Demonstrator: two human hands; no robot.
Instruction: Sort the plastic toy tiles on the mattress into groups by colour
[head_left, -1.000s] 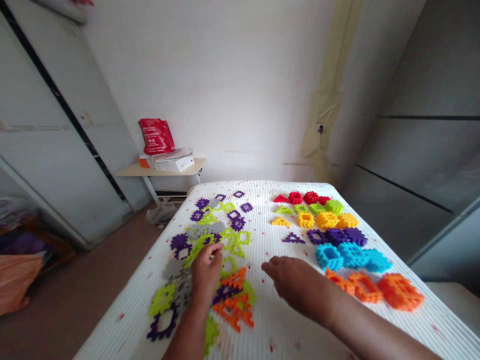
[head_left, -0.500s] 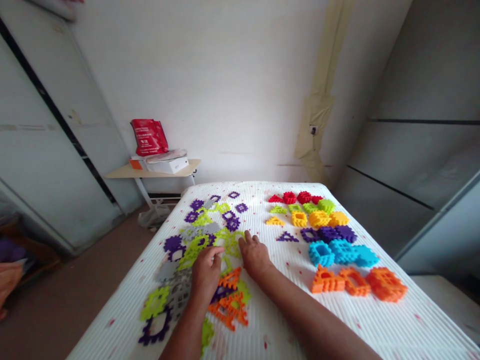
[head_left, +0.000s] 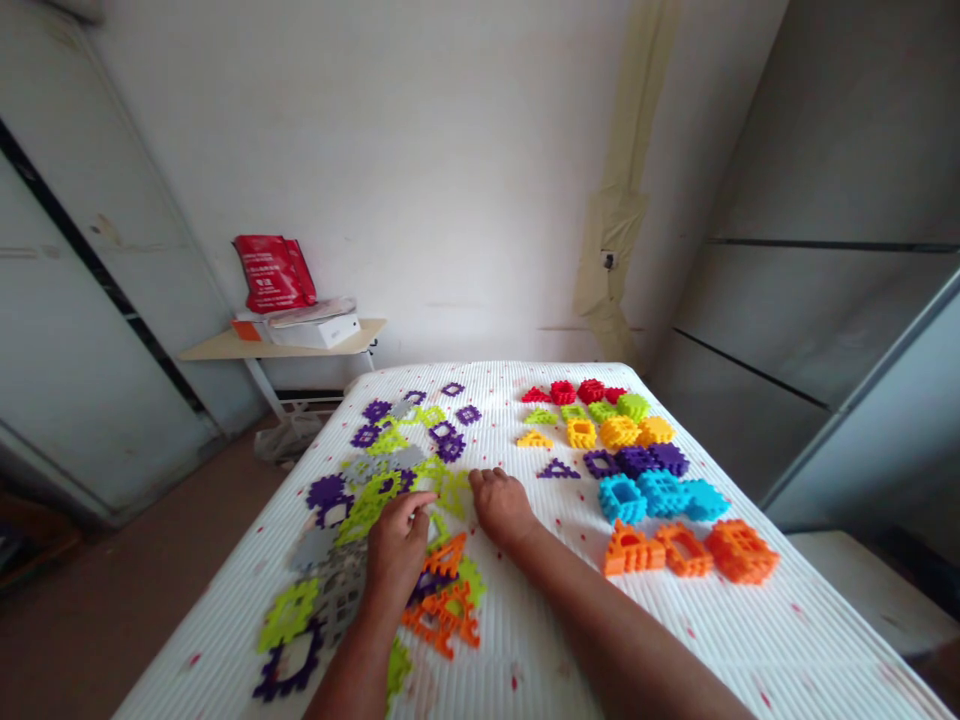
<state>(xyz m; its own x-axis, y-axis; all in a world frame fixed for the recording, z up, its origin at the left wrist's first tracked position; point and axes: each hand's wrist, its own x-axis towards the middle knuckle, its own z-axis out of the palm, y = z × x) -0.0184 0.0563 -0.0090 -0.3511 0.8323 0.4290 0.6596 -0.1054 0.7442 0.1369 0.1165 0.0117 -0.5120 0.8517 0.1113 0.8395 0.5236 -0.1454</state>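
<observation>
On the bed-like white ribbed surface [head_left: 540,620], flat toothed interlocking blocks lie in a loose heap. My right hand [head_left: 504,508] has its fingers bent together at the right edge of a lime-green interlocking block [head_left: 453,492], and its fingertips are partly hidden. My left hand [head_left: 397,545] hovers over the heap beside grey lattice blocks [head_left: 341,590], thumb and forefinger curved with a gap between them; I see nothing held there. Just right of its wrist lie orange triangular blocks [head_left: 442,615] on purple and green ones.
Sorted stacks stand to the right in rows: red [head_left: 591,390], yellow [head_left: 619,431], purple [head_left: 636,461], light blue [head_left: 663,492] and orange [head_left: 741,550]. Purple frames [head_left: 469,414] lie scattered toward the back. A small side table [head_left: 217,346] carries a red bag [head_left: 274,275] and a white box [head_left: 319,330].
The whole view has shifted slightly, with the scene sliding left. Both hands stay at nearly the same spots over the heap, and the right fingers look a little more drawn in.
</observation>
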